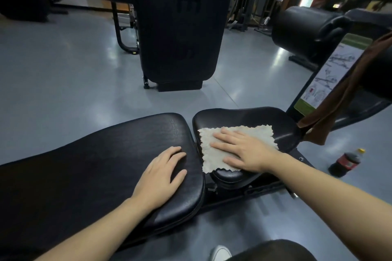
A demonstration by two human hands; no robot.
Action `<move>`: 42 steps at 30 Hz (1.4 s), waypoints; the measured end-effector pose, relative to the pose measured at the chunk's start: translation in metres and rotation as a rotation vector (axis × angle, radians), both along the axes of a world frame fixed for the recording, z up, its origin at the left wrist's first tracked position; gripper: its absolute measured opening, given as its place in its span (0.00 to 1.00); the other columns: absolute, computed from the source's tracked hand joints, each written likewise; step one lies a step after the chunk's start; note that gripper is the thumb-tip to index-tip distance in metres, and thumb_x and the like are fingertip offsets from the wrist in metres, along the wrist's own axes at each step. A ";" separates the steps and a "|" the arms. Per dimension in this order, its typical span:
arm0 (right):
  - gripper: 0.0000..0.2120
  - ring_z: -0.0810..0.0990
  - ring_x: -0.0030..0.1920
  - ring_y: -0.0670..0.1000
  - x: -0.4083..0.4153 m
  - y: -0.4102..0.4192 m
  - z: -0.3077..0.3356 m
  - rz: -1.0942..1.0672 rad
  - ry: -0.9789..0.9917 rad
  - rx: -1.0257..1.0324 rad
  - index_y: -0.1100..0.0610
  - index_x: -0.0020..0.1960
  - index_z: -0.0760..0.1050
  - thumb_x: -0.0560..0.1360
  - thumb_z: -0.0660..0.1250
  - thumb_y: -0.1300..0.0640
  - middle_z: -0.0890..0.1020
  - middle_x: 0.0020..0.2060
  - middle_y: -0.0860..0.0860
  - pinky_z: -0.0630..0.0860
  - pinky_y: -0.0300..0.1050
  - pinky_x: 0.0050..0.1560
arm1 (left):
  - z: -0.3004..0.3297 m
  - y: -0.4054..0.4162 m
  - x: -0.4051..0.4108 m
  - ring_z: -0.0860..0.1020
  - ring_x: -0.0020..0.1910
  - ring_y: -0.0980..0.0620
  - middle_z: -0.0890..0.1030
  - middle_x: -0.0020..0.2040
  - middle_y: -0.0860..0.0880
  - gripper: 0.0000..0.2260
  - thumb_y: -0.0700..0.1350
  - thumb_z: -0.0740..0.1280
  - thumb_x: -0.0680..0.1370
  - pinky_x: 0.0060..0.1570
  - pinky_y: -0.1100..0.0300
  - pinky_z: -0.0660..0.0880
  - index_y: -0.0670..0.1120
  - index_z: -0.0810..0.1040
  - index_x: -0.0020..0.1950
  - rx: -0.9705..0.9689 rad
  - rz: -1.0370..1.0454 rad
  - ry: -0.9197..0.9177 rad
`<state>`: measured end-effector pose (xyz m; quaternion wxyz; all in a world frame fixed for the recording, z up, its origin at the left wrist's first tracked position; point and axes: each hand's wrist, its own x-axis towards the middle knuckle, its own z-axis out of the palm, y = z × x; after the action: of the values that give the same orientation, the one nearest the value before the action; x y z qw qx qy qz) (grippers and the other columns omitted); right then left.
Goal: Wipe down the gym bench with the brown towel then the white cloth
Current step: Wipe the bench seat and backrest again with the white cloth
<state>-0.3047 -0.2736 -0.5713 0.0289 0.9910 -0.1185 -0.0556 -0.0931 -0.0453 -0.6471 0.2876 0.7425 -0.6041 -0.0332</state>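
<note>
A white shoe toe [220, 253] and a dark-clad knee [273, 250] are cut off by the bottom edge. Above them the left hand [162, 172] rests flat with relaxed fingers, grasping nothing, on the grained black pad of the gym bench [101, 154]. The right hand [244, 150] presses flat, fingers straight, on the crinkled, ragged-edged white cloth [214, 154] spread over the seat pad, while the brown towel [339, 95] hangs limp at right, partly hiding an instruction placard [324, 74] near a cola bottle [345, 162].

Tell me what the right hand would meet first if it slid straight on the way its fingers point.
The right hand lies flat on the white cloth, fingers pointing left. It would probably cross the cloth's edge and the gap, then meet the long bench pad, near the left hand.
</note>
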 end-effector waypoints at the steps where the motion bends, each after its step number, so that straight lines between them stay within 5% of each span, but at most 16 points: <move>1: 0.32 0.40 0.80 0.46 0.002 -0.002 -0.001 0.000 0.013 0.000 0.39 0.81 0.49 0.79 0.39 0.31 0.46 0.81 0.42 0.39 0.46 0.79 | -0.001 0.000 0.000 0.58 0.77 0.61 0.62 0.76 0.61 0.25 0.62 0.53 0.80 0.74 0.61 0.57 0.56 0.68 0.74 -0.007 -0.002 0.004; 5: 0.31 0.36 0.79 0.43 0.019 -0.012 -0.003 -0.089 0.015 0.008 0.37 0.80 0.43 0.79 0.41 0.31 0.42 0.81 0.40 0.32 0.41 0.76 | -0.003 -0.001 0.000 0.57 0.77 0.62 0.62 0.76 0.62 0.24 0.61 0.54 0.80 0.74 0.62 0.57 0.56 0.68 0.74 -0.028 0.005 0.002; 24: 0.31 0.42 0.81 0.53 0.064 -0.015 -0.009 -0.419 -0.017 -0.012 0.43 0.82 0.47 0.81 0.43 0.34 0.46 0.82 0.49 0.42 0.55 0.79 | 0.000 0.000 -0.001 0.58 0.76 0.62 0.63 0.76 0.62 0.21 0.59 0.58 0.81 0.74 0.61 0.57 0.57 0.68 0.74 -0.015 0.007 0.002; 28: 0.41 0.43 0.81 0.54 0.048 0.003 -0.010 -0.405 -0.026 -0.044 0.44 0.82 0.47 0.71 0.32 0.30 0.47 0.82 0.49 0.42 0.57 0.77 | 0.000 0.001 -0.001 0.56 0.77 0.63 0.61 0.77 0.63 0.23 0.62 0.55 0.81 0.73 0.63 0.55 0.58 0.66 0.75 0.011 0.010 -0.002; 36: 0.46 0.41 0.81 0.55 0.007 0.023 -0.011 -0.214 0.007 -0.111 0.44 0.82 0.45 0.70 0.21 0.28 0.46 0.82 0.49 0.43 0.55 0.78 | 0.001 0.001 -0.002 0.58 0.77 0.61 0.62 0.76 0.62 0.26 0.63 0.51 0.79 0.74 0.62 0.56 0.56 0.67 0.75 0.008 0.019 -0.008; 42: 0.39 0.38 0.81 0.49 0.014 0.007 -0.005 -0.151 0.018 -0.065 0.38 0.81 0.43 0.72 0.30 0.26 0.42 0.81 0.44 0.38 0.50 0.78 | 0.000 0.000 -0.001 0.58 0.77 0.61 0.63 0.76 0.62 0.24 0.62 0.54 0.80 0.74 0.61 0.57 0.56 0.68 0.74 -0.003 0.021 -0.006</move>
<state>-0.2908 -0.2663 -0.5768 0.0577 0.9772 -0.1945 -0.0628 -0.0942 -0.0454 -0.6473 0.2874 0.7484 -0.5972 -0.0269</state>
